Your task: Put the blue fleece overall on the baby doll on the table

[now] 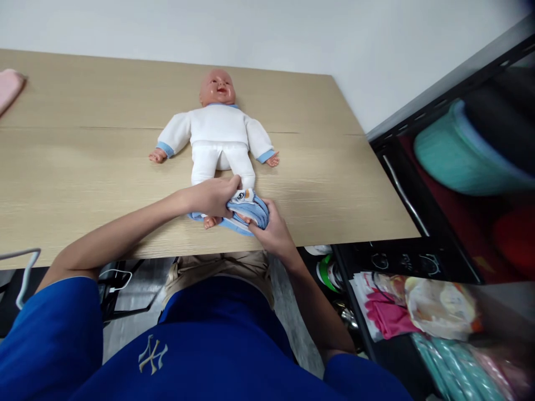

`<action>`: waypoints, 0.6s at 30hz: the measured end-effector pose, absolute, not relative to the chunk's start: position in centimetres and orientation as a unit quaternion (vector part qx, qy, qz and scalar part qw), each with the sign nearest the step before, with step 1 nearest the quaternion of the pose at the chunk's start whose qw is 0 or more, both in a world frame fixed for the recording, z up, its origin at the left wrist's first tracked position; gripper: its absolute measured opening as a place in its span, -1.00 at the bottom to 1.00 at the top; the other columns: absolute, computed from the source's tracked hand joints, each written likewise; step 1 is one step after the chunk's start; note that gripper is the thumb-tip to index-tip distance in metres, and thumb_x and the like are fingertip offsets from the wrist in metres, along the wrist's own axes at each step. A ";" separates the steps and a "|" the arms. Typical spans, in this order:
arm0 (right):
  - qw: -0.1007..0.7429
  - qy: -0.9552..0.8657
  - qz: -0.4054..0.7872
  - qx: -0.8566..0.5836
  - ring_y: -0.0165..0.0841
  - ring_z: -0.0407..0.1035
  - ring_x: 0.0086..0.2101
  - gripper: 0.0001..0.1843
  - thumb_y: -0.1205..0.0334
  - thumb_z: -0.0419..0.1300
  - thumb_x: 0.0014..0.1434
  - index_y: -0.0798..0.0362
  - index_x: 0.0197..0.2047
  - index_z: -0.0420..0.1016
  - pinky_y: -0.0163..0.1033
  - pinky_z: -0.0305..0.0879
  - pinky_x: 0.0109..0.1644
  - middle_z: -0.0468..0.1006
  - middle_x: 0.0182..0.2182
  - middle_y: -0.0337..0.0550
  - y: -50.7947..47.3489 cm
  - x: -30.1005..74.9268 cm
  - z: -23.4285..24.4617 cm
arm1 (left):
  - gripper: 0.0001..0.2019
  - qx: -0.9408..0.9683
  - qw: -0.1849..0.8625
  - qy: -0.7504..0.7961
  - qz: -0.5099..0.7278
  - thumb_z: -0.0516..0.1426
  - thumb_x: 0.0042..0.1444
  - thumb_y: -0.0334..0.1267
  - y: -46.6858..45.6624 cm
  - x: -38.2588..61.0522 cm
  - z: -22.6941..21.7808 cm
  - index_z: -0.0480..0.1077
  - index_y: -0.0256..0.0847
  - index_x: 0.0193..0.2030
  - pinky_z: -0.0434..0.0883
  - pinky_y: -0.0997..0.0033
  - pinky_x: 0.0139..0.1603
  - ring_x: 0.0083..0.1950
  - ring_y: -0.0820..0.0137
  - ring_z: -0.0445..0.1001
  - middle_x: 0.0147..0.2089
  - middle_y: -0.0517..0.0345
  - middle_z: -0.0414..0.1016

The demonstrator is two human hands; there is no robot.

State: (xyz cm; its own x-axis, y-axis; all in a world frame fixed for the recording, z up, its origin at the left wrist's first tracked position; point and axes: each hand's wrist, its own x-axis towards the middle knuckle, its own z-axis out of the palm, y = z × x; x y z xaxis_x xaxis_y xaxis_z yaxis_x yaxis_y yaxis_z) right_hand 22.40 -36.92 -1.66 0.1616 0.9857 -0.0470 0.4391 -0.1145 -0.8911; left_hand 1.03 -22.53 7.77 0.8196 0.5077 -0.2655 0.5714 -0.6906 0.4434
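A baby doll [218,139] in white top and trousers lies on its back on the wooden table [83,167], head toward the wall. At its feet sits a bunched blue and white garment [249,210] with a small cartoon print. My left hand [213,197] is closed on the garment's left side over the doll's legs, thumb up against the white trouser leg. My right hand [271,228] grips the garment's right edge from below. One bare doll foot [210,222] pokes out under the cloth near the table's front edge.
A pink cloth [9,86] lies at the table's far left. A white hanger [25,273] hangs off the front left edge. A black shelf unit [438,234] on the right holds teal rolls and packaged items. A white wall stands behind the table.
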 end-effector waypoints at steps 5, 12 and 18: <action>0.427 -0.521 0.346 -0.653 0.07 0.63 0.26 -0.37 0.00 0.35 0.33 -0.05 0.39 0.39 0.22 0.52 0.46 0.69 0.27 0.12 -37.3 22.0 -1.6 | -0.45 0.889 0.355 0.290 0.010 0.31 0.16 -0.09 -21.5 0.6 6.3 0.26 -0.18 0.21 0.51 0.18 -0.04 0.00 0.05 0.67 0.06 -0.12 0.67; 0.513 -0.459 0.358 -0.631 -0.08 0.60 0.33 -0.44 -0.07 0.13 0.49 -0.05 0.43 0.25 0.14 0.50 0.53 0.64 0.35 0.16 -36.5 20.9 -2.7 | -0.42 0.866 0.393 0.287 0.111 0.29 0.21 0.09 -21.1 0.8 5.1 0.30 -0.15 0.24 0.55 0.09 0.11 0.08 0.04 0.69 0.12 -0.11 0.67; 0.503 -0.509 0.378 -0.587 -0.06 0.53 0.43 -0.18 -0.18 0.35 0.39 -0.05 0.53 0.20 0.09 0.48 0.58 0.54 0.47 0.24 -36.2 21.6 -3.0 | -0.36 0.862 0.423 0.260 0.101 0.35 0.11 0.02 -20.8 0.5 5.2 0.33 -0.18 0.26 0.51 0.14 0.10 0.08 0.08 0.65 0.13 -0.06 0.62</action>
State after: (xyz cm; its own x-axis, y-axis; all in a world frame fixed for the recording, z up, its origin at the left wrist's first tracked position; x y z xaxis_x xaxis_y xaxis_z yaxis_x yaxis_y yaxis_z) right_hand 21.57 -36.22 -3.01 0.1967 0.9781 0.0682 0.2167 0.0245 -0.9759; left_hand 0.52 -20.75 5.21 0.8442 0.5341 -0.0449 0.3627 -0.5077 0.7815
